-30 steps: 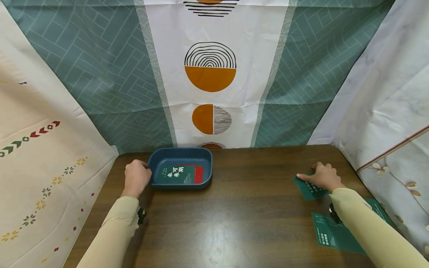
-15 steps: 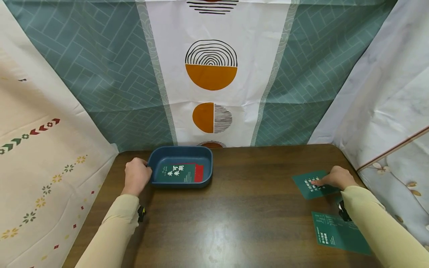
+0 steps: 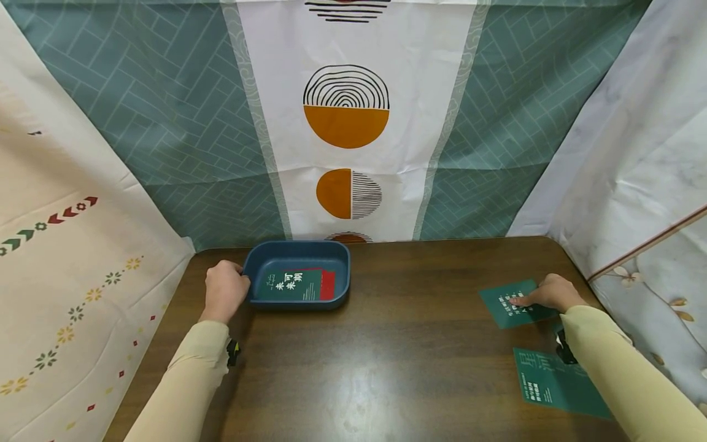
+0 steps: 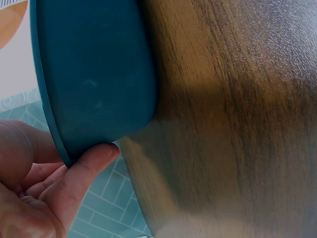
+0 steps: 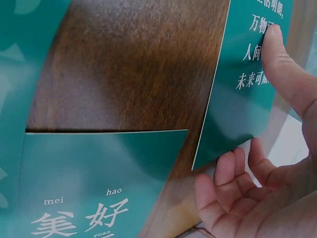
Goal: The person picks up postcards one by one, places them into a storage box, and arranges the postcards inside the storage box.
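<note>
My left hand (image 3: 225, 293) grips the left rim of a dark blue tray (image 3: 297, 245), its thumb against the outer wall in the left wrist view. In the tray lie a green card (image 3: 282, 287) with white characters and a red piece (image 3: 328, 286) partly under it. On the right, my right hand (image 3: 555, 293) pinches another green printed card (image 3: 497, 301) by its right side. The right wrist view shows the thumb (image 5: 280, 59) on the card's printed face and the other fingertips at its edge, partly hidden behind it.
Nearer the front right lies a larger green card (image 3: 558, 383), partly covered by my right sleeve. Beside it, in the right wrist view, is a green card marked "mei hao" (image 5: 99, 158). Hanging cloths border the brown wooden table (image 3: 386, 350) at the back and sides.
My right hand has shifted to the right, its thumb moving from the card's left corner to its middle right. The card has moved slightly left. My left hand and the tray stay put.
</note>
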{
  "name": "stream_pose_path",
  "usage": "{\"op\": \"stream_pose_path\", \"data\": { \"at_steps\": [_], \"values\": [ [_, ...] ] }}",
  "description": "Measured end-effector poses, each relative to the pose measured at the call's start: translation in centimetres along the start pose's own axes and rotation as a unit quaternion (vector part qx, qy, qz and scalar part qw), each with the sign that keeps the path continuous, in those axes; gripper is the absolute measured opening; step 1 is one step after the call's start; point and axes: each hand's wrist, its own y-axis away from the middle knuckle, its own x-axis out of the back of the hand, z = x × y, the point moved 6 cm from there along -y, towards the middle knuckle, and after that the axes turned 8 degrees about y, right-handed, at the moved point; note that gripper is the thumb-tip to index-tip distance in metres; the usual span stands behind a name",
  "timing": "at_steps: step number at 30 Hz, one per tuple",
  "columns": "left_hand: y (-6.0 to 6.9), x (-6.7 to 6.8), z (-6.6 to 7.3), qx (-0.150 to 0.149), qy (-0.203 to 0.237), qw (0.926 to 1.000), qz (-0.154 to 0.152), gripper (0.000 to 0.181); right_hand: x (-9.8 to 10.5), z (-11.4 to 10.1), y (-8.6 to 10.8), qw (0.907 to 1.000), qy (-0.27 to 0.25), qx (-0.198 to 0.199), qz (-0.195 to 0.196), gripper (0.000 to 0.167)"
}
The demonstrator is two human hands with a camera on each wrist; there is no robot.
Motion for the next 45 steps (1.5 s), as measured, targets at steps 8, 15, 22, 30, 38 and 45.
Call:
{"op": "stream_pose_path", "data": {
  "at_steps": [8,15,22,30,38,45],
  "values": [
    [0.1,0.0,-0.2,0.003,-0.001,1.0000,0.005,0.025,-0.5,-0.5,-0.1,0.9998,-0.011,0.010,-0.011,0.123],
    [0.2,0.0,-0.2,0.005,0.002,1.0000,0.002,0.026,-1.0,-1.7,-0.3,0.9989,-0.023,0.037,-0.017,0.124],
    [0.2,0.0,-0.2,0.005,0.001,1.0000,-0.001,0.027,-0.8,-3.5,-0.1,0.9968,-0.032,0.074,0.002,0.110],
    [0.2,0.0,-0.2,-0.002,0.000,1.0000,0.009,0.025,-0.1,-5.6,0.2,0.9875,-0.083,0.127,0.040,0.062],
    [0.1,0.0,-0.4,0.000,0.001,1.0000,0.006,0.025,0.2,-8.6,1.0,0.9725,-0.164,0.164,0.011,0.043],
    [-0.1,0.0,-0.3,-0.002,0.002,1.0000,0.004,0.025,0.9,-11.7,2.1,0.9583,-0.188,0.215,0.009,0.032]
  ]
}}
